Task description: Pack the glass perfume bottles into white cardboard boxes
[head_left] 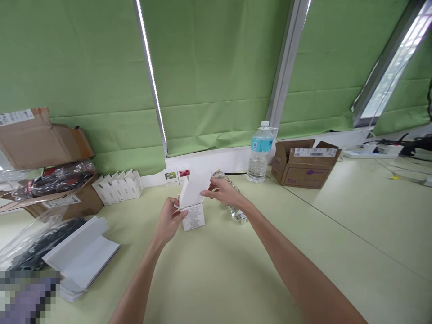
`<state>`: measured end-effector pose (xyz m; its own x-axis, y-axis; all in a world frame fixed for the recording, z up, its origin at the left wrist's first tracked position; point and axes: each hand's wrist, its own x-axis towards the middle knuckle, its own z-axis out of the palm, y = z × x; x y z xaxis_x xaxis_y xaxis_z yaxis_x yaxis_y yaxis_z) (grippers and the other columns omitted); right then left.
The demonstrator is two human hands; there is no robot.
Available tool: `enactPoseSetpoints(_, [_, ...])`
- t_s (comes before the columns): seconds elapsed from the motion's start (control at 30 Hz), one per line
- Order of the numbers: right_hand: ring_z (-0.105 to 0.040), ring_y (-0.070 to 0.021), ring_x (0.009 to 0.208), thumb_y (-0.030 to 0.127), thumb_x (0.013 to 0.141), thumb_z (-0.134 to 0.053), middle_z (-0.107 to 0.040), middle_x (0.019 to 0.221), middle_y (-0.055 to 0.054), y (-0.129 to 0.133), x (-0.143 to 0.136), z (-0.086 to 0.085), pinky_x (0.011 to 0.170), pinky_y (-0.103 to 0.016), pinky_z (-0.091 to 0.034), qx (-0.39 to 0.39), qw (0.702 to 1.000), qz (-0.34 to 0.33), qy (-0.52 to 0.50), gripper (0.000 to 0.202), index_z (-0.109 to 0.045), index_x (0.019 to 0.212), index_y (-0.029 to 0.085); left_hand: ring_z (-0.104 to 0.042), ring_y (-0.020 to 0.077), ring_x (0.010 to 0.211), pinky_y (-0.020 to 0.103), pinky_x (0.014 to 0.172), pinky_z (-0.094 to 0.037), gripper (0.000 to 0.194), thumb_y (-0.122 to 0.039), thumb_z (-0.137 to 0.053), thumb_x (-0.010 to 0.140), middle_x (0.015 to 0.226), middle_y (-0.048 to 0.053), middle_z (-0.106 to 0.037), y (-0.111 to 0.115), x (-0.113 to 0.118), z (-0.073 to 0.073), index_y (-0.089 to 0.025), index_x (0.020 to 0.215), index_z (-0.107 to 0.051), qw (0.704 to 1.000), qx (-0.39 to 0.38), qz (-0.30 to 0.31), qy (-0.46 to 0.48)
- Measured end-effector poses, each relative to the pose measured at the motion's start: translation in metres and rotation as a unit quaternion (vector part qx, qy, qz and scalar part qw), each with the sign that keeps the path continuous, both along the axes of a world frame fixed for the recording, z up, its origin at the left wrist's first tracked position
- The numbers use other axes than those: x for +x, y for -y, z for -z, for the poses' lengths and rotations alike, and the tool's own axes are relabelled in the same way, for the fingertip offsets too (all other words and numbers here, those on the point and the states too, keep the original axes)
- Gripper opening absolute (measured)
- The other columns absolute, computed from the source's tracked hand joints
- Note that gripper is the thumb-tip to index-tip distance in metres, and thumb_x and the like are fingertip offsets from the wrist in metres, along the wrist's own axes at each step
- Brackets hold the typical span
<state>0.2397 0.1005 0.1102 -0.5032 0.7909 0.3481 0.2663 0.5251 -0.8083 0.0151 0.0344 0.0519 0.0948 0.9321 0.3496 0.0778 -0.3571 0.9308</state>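
one small white printed cardboard box [194, 219] is open; the left hand [168, 221] clamps it, the right hand [225, 192], apart, pinches a white card panel [195, 189].

Green fabric blinds [216, 72] are drawn across a run of windows; the wall is crossed by slanted grey frames [289, 63]. Bright daylight is let in through narrow gaps and through an uncovered pane [393, 67] at far right. Below the blinds, a low white ledge [222, 158] is seen. The pale yellow-green surface [286, 252] is divided by a thin dark seam [317, 208].
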Motion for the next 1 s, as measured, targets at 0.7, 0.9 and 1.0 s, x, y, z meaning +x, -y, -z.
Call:
enactPoseSetpoints(0.7, [-0.061,-0.0216,0.075,0.038,0.085,-0.059,-0.068,0.086,-0.008,0.023,-0.012,-0.01,0.062,-0.029,-0.04,0.115,0.977,0.092,0.156,0.018,-0.061,0.088,0.021,-0.064,0.0175,0.09,0.037,0.084,-0.054,0.023,-0.041,-0.058,0.082,0.099,0.003,-0.061,0.007,0.001,-0.001,-0.022,0.094,-0.053,0.987,0.056,-0.104,-0.111])
enactPoseSetpoints(0.9, [-0.06,-0.0182,0.077,0.038,0.089,-0.053,-0.067,0.096,-0.005,0.034,-0.016,-0.022,0.064,-0.029,-0.043,0.143,0.981,0.098,0.084,0.025,-0.058,0.108,0.023,-0.065,0.0172,0.088,0.035,0.083,-0.054,0.023,-0.04,-0.059,0.082,0.101,0.004,-0.061,0.006,0.0,0.002,-0.022,0.095,-0.052,0.986,0.053,-0.107,-0.112])
enactPoseSetpoints(1.0, [-0.059,-0.0172,0.083,0.029,0.09,-0.049,-0.065,0.104,-0.005,0.036,-0.02,-0.025,0.069,-0.03,-0.045,0.18,0.978,0.086,0.062,0.019,-0.061,0.104,0.023,-0.065,0.0176,0.088,0.037,0.083,-0.054,0.024,-0.04,-0.059,0.081,0.099,0.004,-0.061,0.005,0.0,0.003,-0.022,0.096,-0.052,0.987,0.054,-0.112,-0.107])
